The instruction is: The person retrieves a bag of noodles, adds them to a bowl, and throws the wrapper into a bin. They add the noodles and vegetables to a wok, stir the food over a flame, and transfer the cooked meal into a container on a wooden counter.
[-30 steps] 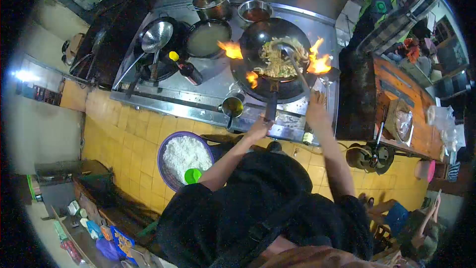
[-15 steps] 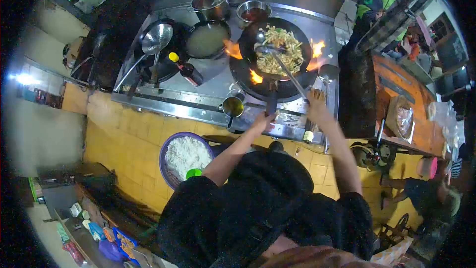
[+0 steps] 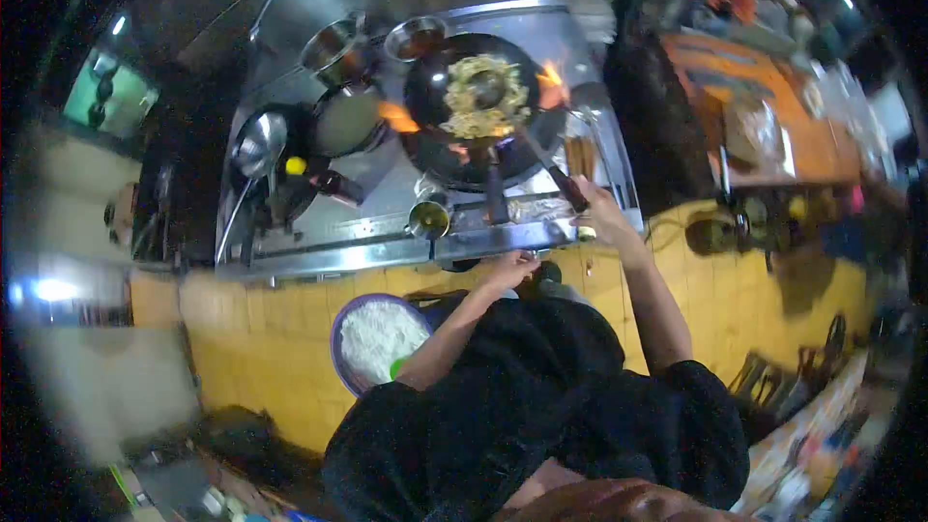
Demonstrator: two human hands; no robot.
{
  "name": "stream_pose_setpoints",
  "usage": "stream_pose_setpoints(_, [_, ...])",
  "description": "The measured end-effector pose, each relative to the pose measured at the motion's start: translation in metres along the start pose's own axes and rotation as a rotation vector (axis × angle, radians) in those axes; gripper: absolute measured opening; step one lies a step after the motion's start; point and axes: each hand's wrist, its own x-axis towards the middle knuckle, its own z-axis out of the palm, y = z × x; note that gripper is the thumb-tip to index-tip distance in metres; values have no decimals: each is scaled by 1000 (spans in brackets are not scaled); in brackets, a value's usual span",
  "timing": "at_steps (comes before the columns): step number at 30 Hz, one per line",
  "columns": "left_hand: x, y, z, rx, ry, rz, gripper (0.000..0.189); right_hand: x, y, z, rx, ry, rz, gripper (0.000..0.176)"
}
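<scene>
A black wok [image 3: 420,97] sits over flames on the stove, with chopped, pale stir-fried food [image 3: 462,116] inside. The bowl of a ladle [image 3: 556,177] rests in that food, and my right hand [image 3: 604,216] is closed around the end of its dark handle. My left hand [image 3: 510,273] is off the wok handle [image 3: 496,188]. It sits low at the stove's front edge with its fingers drawn together; whatever they hold, if anything, is hidden. A small metal cup of yellowish liquid [image 3: 428,218] stands left of the wok handle.
Orange flames [image 3: 397,117] show beside the wok. Left of it are a pan of cloudy liquid [image 3: 348,124], a dark bottle with a yellow cap [image 3: 338,188] and a large metal ladle [image 3: 259,147]. A purple basin of white rice [image 3: 338,353] stands low, near my left forearm.
My left hand has let go of the wok handle and moved down to the stove's front edge. My right hand has moved back, and the ladle lies lower in the wok. The view has shifted.
</scene>
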Motion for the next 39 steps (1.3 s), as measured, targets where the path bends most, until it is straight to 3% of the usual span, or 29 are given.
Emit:
stream_pose_setpoints(1, [4,-4,3,18,-153,-25,40,-6,28,-29,106,-34,-33,49])
stream_pose_setpoints(2, [6,-4,12,85,-241,-19,40,-43,37,-41,61,92,-101,47])
stream_pose_setpoints(4, [6,-3,33,99,-390,57,30,-102,78,-70,21,436,-141,44])
stream_pose_setpoints(6, [3,1,61,323,-644,34,33,-177,133,-97,42,770,-233,44])
stream_pose_setpoints(9, [-26,3,106,459,-865,3,34,-336,215,-76,74,1265,-195,43])
stream_pose_setpoints(11, [-47,-12,138,623,-1074,-16,35,-434,256,-34,176,1522,-139,42])
stream_pose_setpoints(13, [-74,-28,168,655,-1140,-116,37,-514,301,21,94,1842,-19,44])
stream_pose_setpoints(16, [-121,-57,218,833,-1331,-126,38,-608,378,100,204,2134,70,46])
stream_pose_setpoints(20, [-182,-83,261,1040,-1520,-90,37,-672,417,219,352,2323,232,50])
stream_pose_setpoints(24, [-231,-134,312,1189,-1576,-55,38,-729,484,311,456,2528,320,44])
stream_pose_setpoints(27, [-279,-174,338,1211,-1611,-39,41,-776,533,377,566,2801,-73,33])
stream_pose_setpoints(28, [-297,-185,348,1194,-1595,-48,42,-792,542,401,605,2890,-24,32])
stream_pose_setpoints(30, [-326,-228,366,1220,-1669,-103,44,-821,594,454,765,2938,-133,33])
stream_pose_setpoints(32, [-367,-256,380,1326,-1646,-118,40,-833,642,510,672,3094,147,38])
stream_pose_setpoints(34, [-406,-283,392,1363,-1703,-145,40,-832,700,573,888,3120,514,42])
stream_pose_setpoints(36, [-437,-310,404,1382,-1753,-181,40,-825,722,624,1061,3053,947,36])
stream_pose_setpoints(37, [-445,-321,409,1418,-1765,-159,39,-809,755,656,1099,3050,964,36])
stream_pose_setpoints(38, [-448,-326,412,1457,-1770,-134,37,-780,802,684,1121,2892,1252,31])
stream_pose_setpoints(39, [-449,-334,416,1483,-1770,-134,37,-767,819,695,1142,2794,1389,29])
